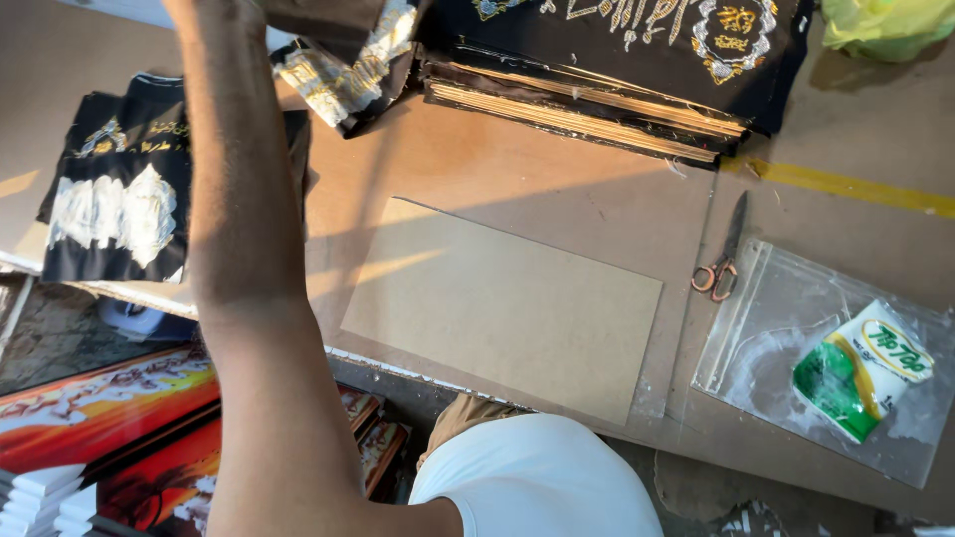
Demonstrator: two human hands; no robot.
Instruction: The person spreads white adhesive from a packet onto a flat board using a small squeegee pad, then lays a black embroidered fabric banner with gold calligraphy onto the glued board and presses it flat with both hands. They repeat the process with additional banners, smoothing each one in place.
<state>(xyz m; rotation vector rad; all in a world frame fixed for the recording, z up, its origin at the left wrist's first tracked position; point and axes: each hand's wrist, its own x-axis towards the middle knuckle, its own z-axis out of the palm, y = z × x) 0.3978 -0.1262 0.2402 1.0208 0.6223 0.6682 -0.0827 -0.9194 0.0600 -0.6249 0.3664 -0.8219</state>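
Left arm (249,249) is stretched over the bench (557,169) to the black-and-gold cloth (348,70), hand cut off at frame top so grip can't be told, right hand unseen; cloth prob. best lifted flat, w/o snagging embroidery.

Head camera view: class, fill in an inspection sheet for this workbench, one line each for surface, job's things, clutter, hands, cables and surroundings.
Surface: brown board worktop, scuffed, with a yellow tape strip at the right.
Job's things: black cloth with gold embroidery at the top edge by the raised arm; plain tan rectangular board lying flat mid-table.
Clutter: stack of black embroidered panels; folded black embroidered cloth; small scissors; clear plastic bag under a green-and-white sachet.
Hands: left arm reaches up; hand cut off by the frame. Right hand not in view.
Cables: nothing seen.
Surroundings: orange printed panels below the table; white-clothed knee.
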